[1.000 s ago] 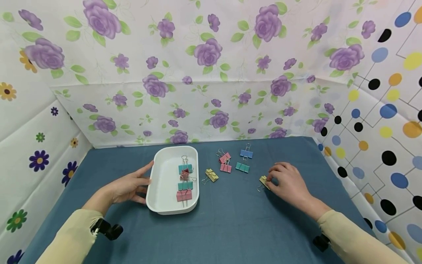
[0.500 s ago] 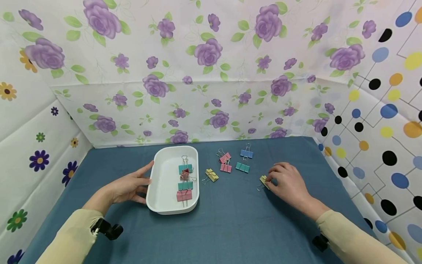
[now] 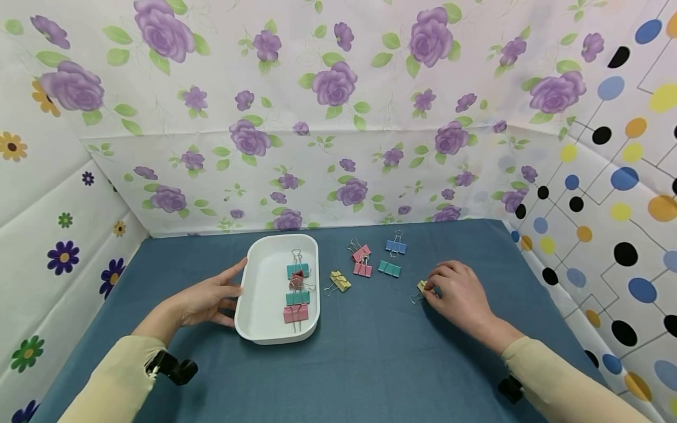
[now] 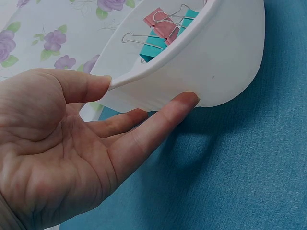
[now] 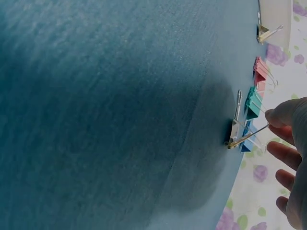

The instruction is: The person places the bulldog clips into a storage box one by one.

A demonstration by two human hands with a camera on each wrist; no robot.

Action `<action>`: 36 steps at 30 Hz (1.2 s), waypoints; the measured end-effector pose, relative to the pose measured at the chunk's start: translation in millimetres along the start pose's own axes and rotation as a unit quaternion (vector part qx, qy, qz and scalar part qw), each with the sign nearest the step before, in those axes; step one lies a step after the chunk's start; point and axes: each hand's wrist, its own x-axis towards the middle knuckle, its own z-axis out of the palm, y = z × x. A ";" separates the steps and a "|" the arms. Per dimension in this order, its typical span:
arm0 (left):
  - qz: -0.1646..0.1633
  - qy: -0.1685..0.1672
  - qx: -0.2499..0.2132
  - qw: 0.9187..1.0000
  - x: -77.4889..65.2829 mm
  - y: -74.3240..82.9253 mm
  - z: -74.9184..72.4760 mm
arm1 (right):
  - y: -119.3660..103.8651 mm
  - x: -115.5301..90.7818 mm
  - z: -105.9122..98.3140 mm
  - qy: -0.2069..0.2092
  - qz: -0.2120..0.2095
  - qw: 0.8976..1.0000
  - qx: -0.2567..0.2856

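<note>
My left hand (image 3: 206,296) touches the left side of a white tray (image 3: 256,299). In the left wrist view its thumb meets the rim, with mostly straight fingers against the outer wall below. Inside the tray lies a column of binder clips: a pink clip (image 3: 295,313), a teal clip (image 3: 297,298), a dark red one and another teal one. At the right, my right hand (image 3: 459,296) pinches a wire handle of a yellow binder clip (image 5: 233,132) between thumb and forefinger. That clip's body is against the blue cloth, partly hidden by the fingers in the head view.
Between tray and right hand lie another yellow clip (image 3: 340,281), two pink clips (image 3: 362,269), a green clip (image 3: 389,268) and a blue clip (image 3: 395,246). The blue cloth (image 3: 365,364) ends at a flowered sheet (image 3: 317,164) behind; a dotted sheet (image 3: 603,235) borders the right.
My right hand has shifted slightly left and turned a little, covering more of the yellow clip. The left hand and tray have stayed put.
</note>
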 end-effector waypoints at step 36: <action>0.003 -0.005 -0.001 1.000 -1.2 -0.3 0.2 | 13.4 13.3 -13.3 0.017 -0.002 0.999 -0.041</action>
